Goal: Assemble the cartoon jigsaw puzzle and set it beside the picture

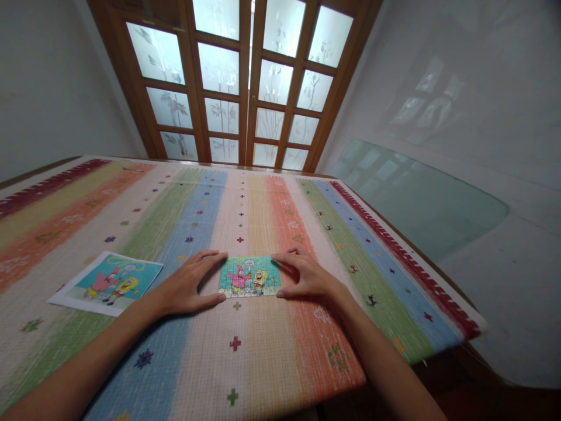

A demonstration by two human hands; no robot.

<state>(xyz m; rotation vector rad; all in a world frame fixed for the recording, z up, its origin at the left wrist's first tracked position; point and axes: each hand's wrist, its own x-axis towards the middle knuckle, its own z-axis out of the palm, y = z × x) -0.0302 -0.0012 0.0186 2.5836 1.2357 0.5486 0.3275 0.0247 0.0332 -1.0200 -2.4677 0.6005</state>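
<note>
A small assembled cartoon jigsaw puzzle (249, 276) lies flat on the striped tablecloth (263, 351). My left hand (188, 284) rests against the puzzle's left edge, fingers spread, thumb at the near corner and index finger at the far corner. My right hand (304, 275) mirrors it on the right edge, fingers spread and touching the puzzle's side. Both hands frame the puzzle between them and lie flat on the cloth, holding nothing.
A printed reference picture (107, 282) of the same cartoon lies on the cloth to the left. The table's right edge (421, 257) runs diagonally near a wall. A glass sheet (421, 199) leans against that wall. Wooden glazed doors (245, 88) stand behind the table.
</note>
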